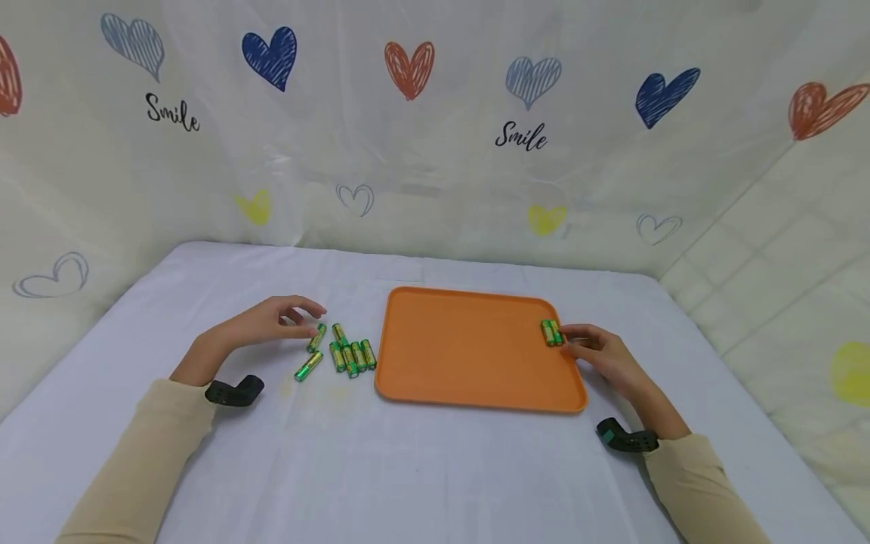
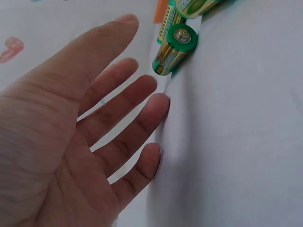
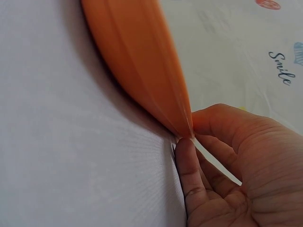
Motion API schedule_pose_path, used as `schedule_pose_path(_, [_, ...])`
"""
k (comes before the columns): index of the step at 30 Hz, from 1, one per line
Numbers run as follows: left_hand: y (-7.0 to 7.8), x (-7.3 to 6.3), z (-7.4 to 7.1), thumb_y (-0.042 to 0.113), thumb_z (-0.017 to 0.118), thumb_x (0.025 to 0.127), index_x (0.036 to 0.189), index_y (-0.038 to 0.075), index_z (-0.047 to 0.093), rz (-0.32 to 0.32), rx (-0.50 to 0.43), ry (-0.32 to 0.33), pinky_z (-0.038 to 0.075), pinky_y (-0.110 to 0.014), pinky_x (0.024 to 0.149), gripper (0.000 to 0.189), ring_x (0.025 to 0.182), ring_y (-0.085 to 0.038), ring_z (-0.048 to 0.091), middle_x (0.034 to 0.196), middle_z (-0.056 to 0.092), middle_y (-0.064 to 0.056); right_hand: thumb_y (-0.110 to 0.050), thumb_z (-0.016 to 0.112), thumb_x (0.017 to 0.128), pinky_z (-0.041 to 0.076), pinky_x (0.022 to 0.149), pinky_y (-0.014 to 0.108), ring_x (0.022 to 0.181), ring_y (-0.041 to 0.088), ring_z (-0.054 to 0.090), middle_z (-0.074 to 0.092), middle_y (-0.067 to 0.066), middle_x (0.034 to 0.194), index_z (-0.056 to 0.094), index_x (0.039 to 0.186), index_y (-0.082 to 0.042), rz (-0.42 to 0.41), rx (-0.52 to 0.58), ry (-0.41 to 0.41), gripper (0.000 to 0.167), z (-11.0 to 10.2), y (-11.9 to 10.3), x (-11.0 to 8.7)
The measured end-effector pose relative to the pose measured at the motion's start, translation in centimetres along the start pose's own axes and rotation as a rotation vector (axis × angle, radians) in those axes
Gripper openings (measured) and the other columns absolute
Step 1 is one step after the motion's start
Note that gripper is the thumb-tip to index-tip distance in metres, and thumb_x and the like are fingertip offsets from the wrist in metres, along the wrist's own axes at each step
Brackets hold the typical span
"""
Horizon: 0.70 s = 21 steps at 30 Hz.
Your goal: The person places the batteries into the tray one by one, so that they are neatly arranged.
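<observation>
Just right of the left hand [image 1: 265, 320], loosely spread and empty, a green battery [image 1: 317, 338] lies with its length slanting away and rightward.

White-clothed table [image 1: 421, 476] — orange tray [image 1: 469, 363], loose green batteries [image 1: 359, 357] to its left.

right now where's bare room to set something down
The tray is bare left of the two batteries beside the right hand. The tablecloth is free before the tray's near edge, between the sleeves. Crowded: the battery cluster between left hand and tray.
</observation>
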<state>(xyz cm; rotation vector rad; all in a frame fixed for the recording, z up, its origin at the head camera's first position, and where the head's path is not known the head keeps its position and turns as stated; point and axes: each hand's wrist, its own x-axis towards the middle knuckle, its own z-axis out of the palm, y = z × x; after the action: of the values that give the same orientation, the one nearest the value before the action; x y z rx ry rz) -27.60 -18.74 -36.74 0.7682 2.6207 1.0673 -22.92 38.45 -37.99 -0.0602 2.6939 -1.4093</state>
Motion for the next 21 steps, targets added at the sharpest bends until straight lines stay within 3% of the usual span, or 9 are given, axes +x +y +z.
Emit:
schedule_pose_path(3, [-0.39,-0.28,-0.16,0.028,0.073,0.089,0.131,0.009,0.059,-0.001,-0.015,-0.079,0.046,-0.034,0.093,0.047,0.109,-0.022,0.056,0.128,0.062,-0.007,-0.025,0.066,0.094,0.044,0.079,0.021,0.091,0.002,0.058,0.059,0.019,0.123,0.049,0.138,0.001,-0.006,0.001,0.000,0.054,-0.03,-0.04,-0.01])
schedule_pose_path(6, [-0.69,-0.45,-0.16,0.029,0.076,0.086,0.133,0.011,0.058,0.003,-0.003,-0.109,0.043,-0.034,0.095,0.053,0.112,-0.023,0.053,0.128,0.060,-0.005,-0.024,0.066,0.094,0.044,0.079,0.020,0.091,0.001,0.057,0.059,0.020,0.124,0.049,0.138,0.002,-0.010,0.001,0.001,0.054,-0.08,-0.06,-0.01])
schedule_pose_path(12, [-1.04,-0.38,0.10,0.027,0.081,0.081,0.133,0.013,0.058,0.006,0.013,-0.095,0.039,-0.031,0.092,0.059,0.108,-0.019,0.051,0.120,0.060,-0.003,-0.024,0.066,0.094,0.043,0.079,0.021,0.090,0.001,0.057,0.059,0.019,0.123,0.049,0.138,0.002,-0.002,-0.004,0.003,0.053,-0.05,-0.04,0.03])
schedule_pose_path(21, [-0.91,-0.49,0.34,0.025,0.082,0.080,0.128,0.011,0.060,0.008,0.022,-0.066,0.037,-0.032,0.088,0.055,0.103,-0.020,0.051,0.110,0.060,-0.005,-0.024,0.065,0.095,0.044,0.078,0.023,0.090,0.003,0.058,0.060,0.018,0.122,0.049,0.139,0.001,0.006,-0.011,-0.002,0.053,0.03,0.00,0.02])
